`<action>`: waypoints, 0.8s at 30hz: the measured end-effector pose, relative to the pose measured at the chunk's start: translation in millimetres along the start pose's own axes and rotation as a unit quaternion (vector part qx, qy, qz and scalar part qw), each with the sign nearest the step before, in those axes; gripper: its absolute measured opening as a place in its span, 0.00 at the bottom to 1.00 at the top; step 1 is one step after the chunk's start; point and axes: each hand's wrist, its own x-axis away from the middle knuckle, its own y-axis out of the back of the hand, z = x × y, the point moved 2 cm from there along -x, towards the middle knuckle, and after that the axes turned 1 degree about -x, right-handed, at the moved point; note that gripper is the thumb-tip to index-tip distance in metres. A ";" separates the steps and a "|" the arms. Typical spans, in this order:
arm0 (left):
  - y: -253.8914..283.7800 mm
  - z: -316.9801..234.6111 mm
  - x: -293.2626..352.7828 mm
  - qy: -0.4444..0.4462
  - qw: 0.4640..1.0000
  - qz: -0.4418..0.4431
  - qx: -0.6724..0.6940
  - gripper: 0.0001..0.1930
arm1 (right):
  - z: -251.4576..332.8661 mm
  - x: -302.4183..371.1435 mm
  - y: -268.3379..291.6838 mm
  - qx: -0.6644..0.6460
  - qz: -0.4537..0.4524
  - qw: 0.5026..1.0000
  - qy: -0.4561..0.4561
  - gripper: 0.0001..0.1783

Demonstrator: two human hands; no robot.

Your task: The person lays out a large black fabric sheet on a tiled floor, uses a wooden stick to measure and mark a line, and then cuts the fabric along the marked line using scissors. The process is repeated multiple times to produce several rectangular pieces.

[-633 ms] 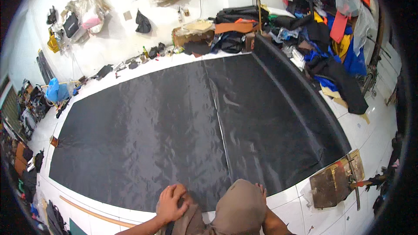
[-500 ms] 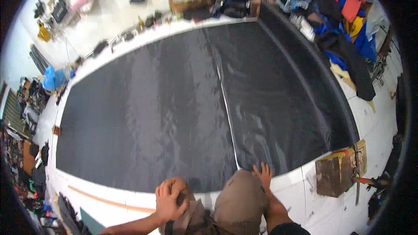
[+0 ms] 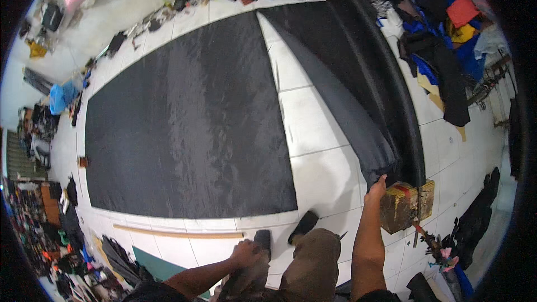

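Observation:
A wide sheet of black fabric (image 3: 190, 117) lies flat on the floor in front of me. To its right is a second piece of black fabric (image 3: 341, 72), its near edge pulled away to the right and bunched. My right hand (image 3: 376, 187) is closed on that bunched near corner, close to a wooden block. Part of its fingers is hidden by the cloth. My left hand (image 3: 249, 253) rests on my left knee with its fingers laid over it and holds nothing.
A long wooden strip (image 3: 179, 231) lies before the flat sheet. At the right stands the worn wooden block (image 3: 396, 210), beside the black roll (image 3: 411, 140). Mixed cloth (image 3: 442, 67) is heaped at the far right. Clutter (image 3: 56, 235) lines the left side.
My right hand has taken the right piece's near edge and drawn it right, opening a wedge of white floor between the two pieces. My left hand stays on my knee.

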 end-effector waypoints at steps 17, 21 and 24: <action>418.8 -447.7 -169.4 0.004 0.910 -0.298 0.289 0.23 | 334.7 145.7 35.7 0.358 0.420 0.832 0.059 0.32; 381.8 -446.5 -140.8 -0.056 0.863 -0.294 0.407 0.21 | 401.3 165.9 -83.4 0.437 0.351 0.796 0.230 0.38; 395.3 -471.2 -107.1 -0.112 0.861 -0.258 0.425 0.22 | 426.1 181.6 -131.4 0.370 0.281 0.868 0.174 0.37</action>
